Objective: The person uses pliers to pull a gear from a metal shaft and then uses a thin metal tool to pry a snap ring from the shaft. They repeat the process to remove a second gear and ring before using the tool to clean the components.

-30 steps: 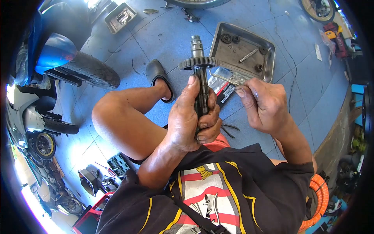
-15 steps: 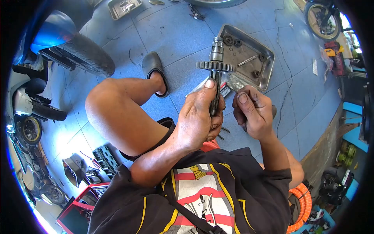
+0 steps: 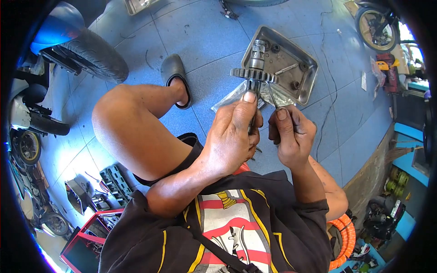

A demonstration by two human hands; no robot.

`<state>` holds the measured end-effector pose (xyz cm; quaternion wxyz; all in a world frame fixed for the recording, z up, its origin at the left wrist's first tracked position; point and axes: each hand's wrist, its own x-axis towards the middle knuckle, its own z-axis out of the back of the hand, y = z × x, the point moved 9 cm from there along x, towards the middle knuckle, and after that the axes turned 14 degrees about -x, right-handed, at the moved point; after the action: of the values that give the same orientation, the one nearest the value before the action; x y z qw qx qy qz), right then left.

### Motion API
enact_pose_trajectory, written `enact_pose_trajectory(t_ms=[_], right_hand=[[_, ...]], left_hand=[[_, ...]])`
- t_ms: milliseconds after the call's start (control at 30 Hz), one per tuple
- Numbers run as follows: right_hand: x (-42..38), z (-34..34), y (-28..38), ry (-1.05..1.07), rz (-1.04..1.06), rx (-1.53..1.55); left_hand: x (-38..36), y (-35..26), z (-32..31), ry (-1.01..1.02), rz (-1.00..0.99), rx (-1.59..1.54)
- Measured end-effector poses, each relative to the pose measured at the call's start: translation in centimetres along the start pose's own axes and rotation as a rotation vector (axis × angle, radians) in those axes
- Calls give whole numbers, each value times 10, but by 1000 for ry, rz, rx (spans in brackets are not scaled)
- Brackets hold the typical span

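Note:
My left hand (image 3: 232, 136) is shut around the lower part of a greasy steel gear shaft (image 3: 254, 73) and holds it upright in front of me, thumb pressed on the shaft just below its toothed gear. Just to its right, my right hand (image 3: 291, 134) has its fingers curled and its thumb up, and touches the fingers of my left hand. Whether it pinches a small part is hidden. I sit low with my bare left knee (image 3: 114, 109) raised.
Behind the shaft, a metal tray (image 3: 313, 68) with a few small parts lies on the blue tiled floor. A clear plastic bag (image 3: 226, 101) lies under the hands. A motorcycle tyre (image 3: 93, 54) is at upper left, and a red toolbox (image 3: 84, 248) at lower left.
My right hand has come in from the right and closed up against the shaft and my left hand. The shaft has tilted slightly right, and the view has shifted.

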<state>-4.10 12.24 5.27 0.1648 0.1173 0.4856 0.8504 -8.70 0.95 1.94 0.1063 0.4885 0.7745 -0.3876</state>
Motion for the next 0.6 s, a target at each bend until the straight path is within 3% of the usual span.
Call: enact_pose_trajectory(t_ms=[300,467,533,567,600], right_hand=[[-4,-4,-2,94,-163,184],[-13,-19,-9,166,-223,228],[-11,4,5,-31,-30,-82],[-8,8,5,-29,-29,-83],[-5,15,23,-70,153,-298]], left_hand=[[2,-1,-1,-24,-97,64],[1,3,-2,-26,-33,18],[1,3,-2,-13,-21,-3],[2,0,0,-30,-26,6],[2,-1,2,-49,-28,16]])
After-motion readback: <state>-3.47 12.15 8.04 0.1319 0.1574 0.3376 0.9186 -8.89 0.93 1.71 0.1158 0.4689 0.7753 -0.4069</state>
